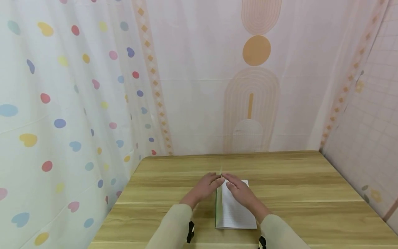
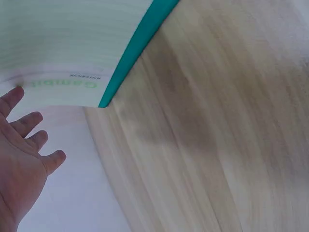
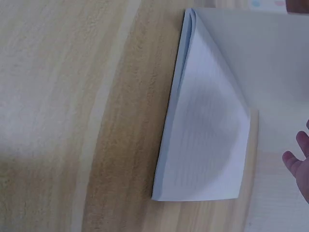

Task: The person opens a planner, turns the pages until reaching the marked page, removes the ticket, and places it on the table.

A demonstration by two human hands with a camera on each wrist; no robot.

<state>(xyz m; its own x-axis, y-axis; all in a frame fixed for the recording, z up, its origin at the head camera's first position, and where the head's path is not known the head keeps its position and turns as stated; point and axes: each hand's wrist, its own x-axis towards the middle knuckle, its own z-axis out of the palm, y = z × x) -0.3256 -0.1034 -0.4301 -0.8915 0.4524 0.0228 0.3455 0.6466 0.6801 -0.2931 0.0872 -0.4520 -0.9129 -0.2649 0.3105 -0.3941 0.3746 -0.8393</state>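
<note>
A notebook (image 1: 237,211) with lined white pages lies on the wooden table, its front cover (image 2: 53,43) lifted and standing nearly upright. Pale green lettering and a teal-green spine strip (image 2: 133,58) show on the cover's outer side. My left hand (image 1: 206,185) is at that outer side, fingers spread, one fingertip right at the lettering in the left wrist view. On the inner side, above the pages, is my right hand (image 1: 240,192), its fingers extended toward the cover's raised edge. The right wrist view catches only part of this right hand (image 3: 301,166), fingers apart.
The wood-grain table (image 1: 295,186) runs back to a patterned curtain (image 1: 199,103). A dotted curtain (image 1: 71,114) hangs along the left side, and a pale checked one (image 1: 367,138) along the right.
</note>
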